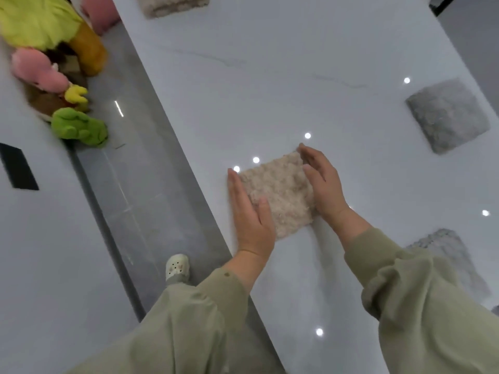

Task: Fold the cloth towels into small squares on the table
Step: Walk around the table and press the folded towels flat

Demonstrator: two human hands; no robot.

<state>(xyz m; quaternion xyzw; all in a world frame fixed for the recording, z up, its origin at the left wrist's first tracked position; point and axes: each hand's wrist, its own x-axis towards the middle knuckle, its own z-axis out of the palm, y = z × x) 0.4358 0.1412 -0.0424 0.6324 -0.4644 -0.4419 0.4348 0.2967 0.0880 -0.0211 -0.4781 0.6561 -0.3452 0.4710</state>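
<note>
A beige fluffy towel (279, 190), folded into a small square, lies on the glossy white table (270, 76) near its left edge. My left hand (249, 211) lies flat with straight fingers along the towel's left side, the thumb resting on top of it. My right hand (322, 182) presses flat against the towel's right side, fingers straight. A grey folded towel (447, 116) sits at the right. Another grey towel (448, 255) lies near my right sleeve, partly hidden. A beige folded towel (172, 4) is at the far edge, cut off by the frame.
Plush toys (78, 125) in green, pink and yellow are piled on a second white surface at the left. A grey tiled floor strip (129, 171) runs between the two surfaces, with my white shoe (176, 267) on it. A black panel (17, 168) is set in the left surface.
</note>
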